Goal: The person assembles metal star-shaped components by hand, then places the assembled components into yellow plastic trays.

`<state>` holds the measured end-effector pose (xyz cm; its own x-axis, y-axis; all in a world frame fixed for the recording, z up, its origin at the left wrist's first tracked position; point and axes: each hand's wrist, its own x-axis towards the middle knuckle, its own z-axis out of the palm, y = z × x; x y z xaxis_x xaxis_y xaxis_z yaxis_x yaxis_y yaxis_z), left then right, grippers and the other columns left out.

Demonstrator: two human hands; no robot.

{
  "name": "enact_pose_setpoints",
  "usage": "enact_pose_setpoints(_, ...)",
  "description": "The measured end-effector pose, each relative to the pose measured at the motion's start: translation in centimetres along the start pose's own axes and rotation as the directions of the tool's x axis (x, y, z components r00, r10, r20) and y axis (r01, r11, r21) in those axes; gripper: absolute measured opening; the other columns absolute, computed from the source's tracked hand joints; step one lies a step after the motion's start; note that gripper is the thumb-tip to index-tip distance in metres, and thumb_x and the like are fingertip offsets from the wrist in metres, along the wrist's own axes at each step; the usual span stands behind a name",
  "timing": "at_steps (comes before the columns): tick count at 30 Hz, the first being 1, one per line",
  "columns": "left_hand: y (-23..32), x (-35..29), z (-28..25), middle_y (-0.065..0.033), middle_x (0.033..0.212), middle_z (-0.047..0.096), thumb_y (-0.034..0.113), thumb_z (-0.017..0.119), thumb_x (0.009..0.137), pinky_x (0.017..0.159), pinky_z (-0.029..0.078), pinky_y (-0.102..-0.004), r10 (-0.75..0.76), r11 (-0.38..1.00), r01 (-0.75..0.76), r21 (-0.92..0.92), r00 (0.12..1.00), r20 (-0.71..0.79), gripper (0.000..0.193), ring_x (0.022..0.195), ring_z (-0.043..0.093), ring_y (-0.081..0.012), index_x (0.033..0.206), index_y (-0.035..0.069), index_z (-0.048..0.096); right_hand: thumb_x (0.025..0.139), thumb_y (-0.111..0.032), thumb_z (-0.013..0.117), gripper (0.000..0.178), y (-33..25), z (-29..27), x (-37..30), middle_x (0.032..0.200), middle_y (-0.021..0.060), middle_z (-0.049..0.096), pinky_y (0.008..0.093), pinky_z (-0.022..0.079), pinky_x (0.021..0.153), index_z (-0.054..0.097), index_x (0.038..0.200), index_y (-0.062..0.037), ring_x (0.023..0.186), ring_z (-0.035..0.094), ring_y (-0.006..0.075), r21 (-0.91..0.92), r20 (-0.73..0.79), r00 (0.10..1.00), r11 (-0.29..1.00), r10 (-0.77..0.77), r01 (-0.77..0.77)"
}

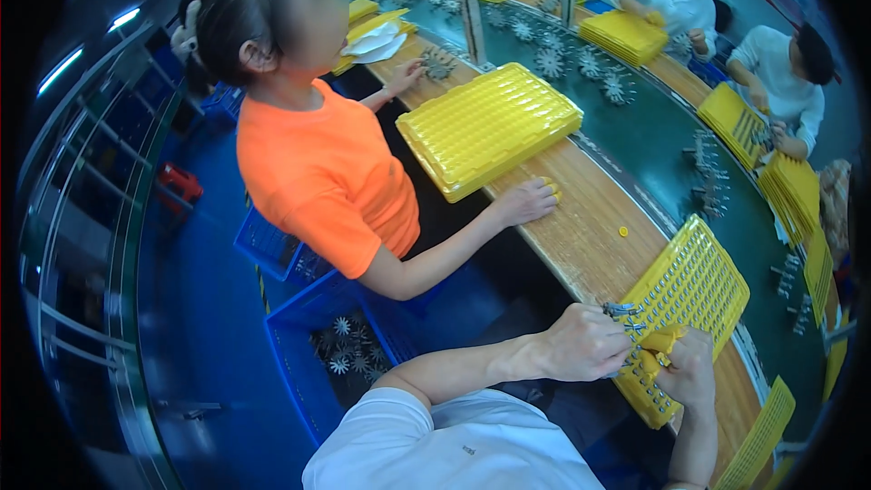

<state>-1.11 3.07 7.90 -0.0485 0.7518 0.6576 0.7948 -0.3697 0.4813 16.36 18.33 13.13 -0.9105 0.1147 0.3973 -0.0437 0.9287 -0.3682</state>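
My left hand [585, 342] is closed on a grey metal casting with several prongs [622, 310], held just above a yellow tray [712, 290]. Rows of small metal pieces sit in the tray's pockets. Close beside it, my right hand [687, 370] has yellow covers [663, 341] on its fingers. Those fingers are bent together over the tray, next to the prongs. Whatever lies between them is too small to make out. My fingers hide part of the tray's near half.
On my left a person in an orange shirt [318, 172] sits by a stack of yellow trays [490, 127]. A green conveyor [635, 127] carrying spiky metal castings [549, 62] curves past the wooden bench [581, 209]. A blue crate [313, 372] of castings stands at lower left.
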Motion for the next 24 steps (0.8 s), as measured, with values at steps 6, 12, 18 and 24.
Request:
enact_pose_setpoints(6, 0.4, -0.1, -0.5, -0.0052, 0.070, 0.063, 0.011, 0.075, 0.080, 0.056, 0.051, -0.0347, -0.055, 0.996, 0.049, -0.071, 0.995, -0.081, 0.010, 0.060, 0.064, -0.0226, 0.083, 0.004, 0.070, 0.071, 0.002, 0.075, 0.016, 5.8, -0.6, -4.1, 0.082, 0.0072, 0.065, 0.0318, 0.048, 0.062, 0.071, 0.085, -0.0037, 0.072, 0.063, 0.0208, 0.139, -0.037, 0.926, 0.919, 0.376, -0.368)
enact_pose_setpoints(12, 1.3, -0.1, -0.3, -0.0076, 0.068, 0.066, 0.011, 0.077, 0.080, 0.055, 0.052, -0.0356, -0.113, 0.986, 0.103, -0.127, 0.991, -0.074, 0.012, 0.058, 0.065, -0.0237, 0.086, 0.003, 0.072, 0.076, 0.000, 0.071, 0.014, 14.8, -1.2, -10.3, 0.078, 0.0059, 0.065, 0.0284, 0.048, 0.064, 0.070, 0.090, -0.0009, 0.070, 0.063, 0.0137, 0.243, -0.084, 0.746, 0.740, 0.661, -0.628)
enact_pose_setpoints(18, 1.5, 1.1, 2.7, -0.0080, 0.068, 0.067, 0.012, 0.076, 0.080, 0.057, 0.054, -0.0356, -0.125, 0.976, 0.127, -0.178, 0.992, 0.024, 0.008, 0.059, 0.067, -0.0248, 0.084, 0.006, 0.073, 0.080, -0.020, 0.067, 0.027, 20.3, -4.1, -15.0, 0.095, 0.0178, 0.075, 0.0424, 0.054, 0.075, 0.076, 0.100, -0.0041, 0.086, 0.071, 0.0329, -0.093, -0.122, 0.666, 0.659, 0.736, -0.746)
enact_pose_setpoints(24, 2.3, 0.2, 4.8, -0.0057, 0.058, 0.055, 0.001, 0.079, 0.076, 0.048, 0.037, -0.0319, -0.182, 0.967, 0.186, -0.174, 0.982, 0.043, 0.013, 0.048, 0.049, -0.0195, 0.088, 0.002, 0.074, 0.079, -0.020, 0.066, 0.031, 26.8, -4.3, -18.0, 0.097, 0.0188, 0.075, 0.0419, 0.056, 0.082, 0.079, 0.105, -0.0075, 0.090, 0.071, 0.0342, -0.162, -0.130, 0.613, 0.593, 0.779, -0.789)
